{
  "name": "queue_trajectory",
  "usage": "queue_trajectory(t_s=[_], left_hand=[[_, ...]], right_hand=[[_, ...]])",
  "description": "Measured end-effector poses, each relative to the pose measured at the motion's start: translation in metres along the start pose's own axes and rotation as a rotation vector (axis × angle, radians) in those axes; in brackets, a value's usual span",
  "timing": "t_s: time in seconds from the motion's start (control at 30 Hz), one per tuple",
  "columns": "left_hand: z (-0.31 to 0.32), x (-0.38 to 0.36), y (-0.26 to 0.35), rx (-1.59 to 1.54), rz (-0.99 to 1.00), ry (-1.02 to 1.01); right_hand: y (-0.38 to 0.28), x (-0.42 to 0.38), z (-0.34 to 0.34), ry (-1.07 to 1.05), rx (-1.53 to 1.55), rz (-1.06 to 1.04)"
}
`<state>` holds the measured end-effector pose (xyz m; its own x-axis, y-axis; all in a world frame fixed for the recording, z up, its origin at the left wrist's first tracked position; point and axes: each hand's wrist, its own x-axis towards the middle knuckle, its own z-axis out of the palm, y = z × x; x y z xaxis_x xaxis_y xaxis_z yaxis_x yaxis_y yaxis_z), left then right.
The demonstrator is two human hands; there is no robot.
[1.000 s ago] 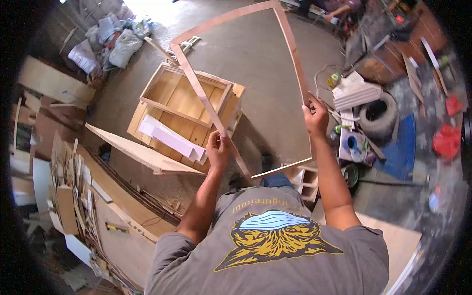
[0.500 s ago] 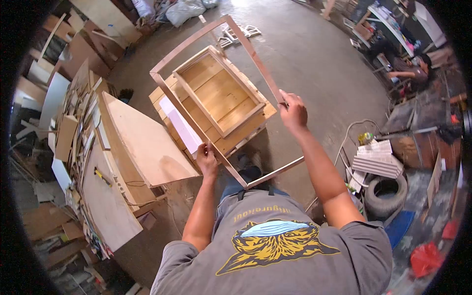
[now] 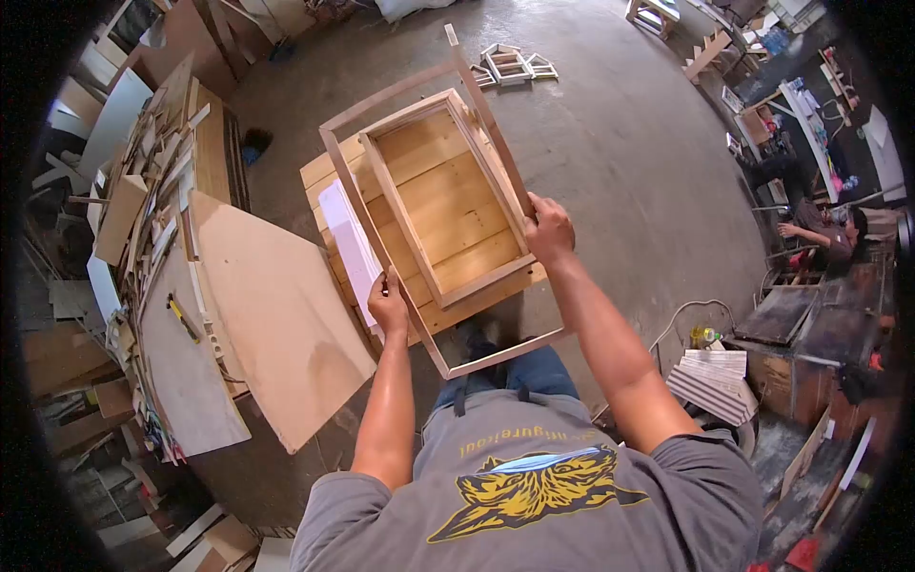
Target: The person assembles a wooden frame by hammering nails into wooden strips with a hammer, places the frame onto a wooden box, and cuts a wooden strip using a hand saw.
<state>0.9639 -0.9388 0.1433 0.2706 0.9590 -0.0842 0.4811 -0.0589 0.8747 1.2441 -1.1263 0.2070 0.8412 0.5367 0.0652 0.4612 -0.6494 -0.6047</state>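
Note:
Both hands hold a thin rectangular wooden frame [image 3: 510, 355] over a low slatted wooden table [image 3: 448, 214]. My left hand [image 3: 388, 307] pinches its left rail, and my right hand [image 3: 550, 231] is wrapped round the right rail. At the far corner, one rail end juts past the crosspiece. Beneath it, a smaller, deeper wooden frame [image 3: 488, 280] lies on the table, its far and right sides partly overlapped by the held one. Pale pinkish sheets [image 3: 349, 250] rest along the table's left edge, close to my left hand.
A large plywood panel [image 3: 276, 315] leans at the left beside piled wood offcuts, with a yellow-handled tool [image 3: 181, 316] on a board. Small white frames [image 3: 510, 65] lie on the floor ahead. At the right are stacked strips [image 3: 713, 383], a cable and a seated person [image 3: 824, 229].
The held frame has come down closer over the smaller frame and lines up with it more. Both hands moved with it, still gripping its rails. The camera view has shifted.

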Motion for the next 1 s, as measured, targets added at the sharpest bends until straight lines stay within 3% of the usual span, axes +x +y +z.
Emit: queue_trajectory(t_s=[0.17, 0.2, 0.5, 0.6, 0.7, 0.8, 1.0], left_hand=[[0.043, 0.043, -0.032, 0.017, -0.039, 0.045], [0.044, 0.045, -0.010, 0.044, -0.118, 0.000], [0.110, 0.112, -0.049, 0.123, -0.242, -0.124], [0.142, 0.128, -0.090, 0.110, -0.082, 0.038], [0.158, 0.145, -0.120, 0.146, -0.101, 0.031], [0.153, 0.152, -0.087, 0.249, -0.240, -0.097], [0.172, 0.162, -0.125, 0.227, -0.052, 0.080]], right_hand=[[0.026, 0.046, 0.036, -0.075, -0.020, 0.040], [0.032, 0.057, 0.046, -0.089, -0.016, 0.041], [0.090, 0.145, 0.135, -0.226, -0.016, 0.086], [0.105, 0.162, 0.160, -0.225, -0.006, 0.087], [0.114, 0.178, 0.176, -0.227, -0.018, 0.084], [0.111, 0.189, 0.182, -0.270, -0.037, 0.093], [0.112, 0.201, 0.195, -0.305, -0.026, 0.125]])
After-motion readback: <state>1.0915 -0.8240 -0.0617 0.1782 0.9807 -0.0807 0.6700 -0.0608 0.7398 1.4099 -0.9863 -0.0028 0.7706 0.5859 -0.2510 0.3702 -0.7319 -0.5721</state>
